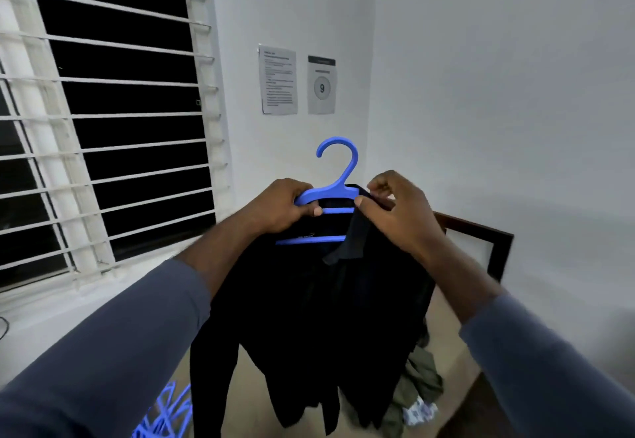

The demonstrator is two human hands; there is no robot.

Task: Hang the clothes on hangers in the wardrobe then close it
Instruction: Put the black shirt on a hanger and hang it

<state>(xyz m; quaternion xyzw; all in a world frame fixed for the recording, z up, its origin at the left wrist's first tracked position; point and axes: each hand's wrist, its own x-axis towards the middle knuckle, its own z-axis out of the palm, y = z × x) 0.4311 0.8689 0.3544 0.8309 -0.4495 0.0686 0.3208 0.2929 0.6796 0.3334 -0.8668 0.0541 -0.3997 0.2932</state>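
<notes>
I hold a blue plastic hanger [338, 176] upright in front of me, its hook pointing up. A black collared shirt [319, 317] hangs from it, draped down over the bed. My left hand [287, 207] grips the hanger's left shoulder together with the shirt. My right hand [395, 210] pinches the shirt's collar fabric at the hanger's right shoulder. The wardrobe is out of view.
Several more blue hangers [165, 413] lie at the lower left. An olive garment [417, 382] and a patterned cloth [419, 410] lie on the beige bed [443, 327] with a dark wooden frame [494, 241]. A barred window [103, 111] fills the left; two paper notices [297, 81] hang on the wall.
</notes>
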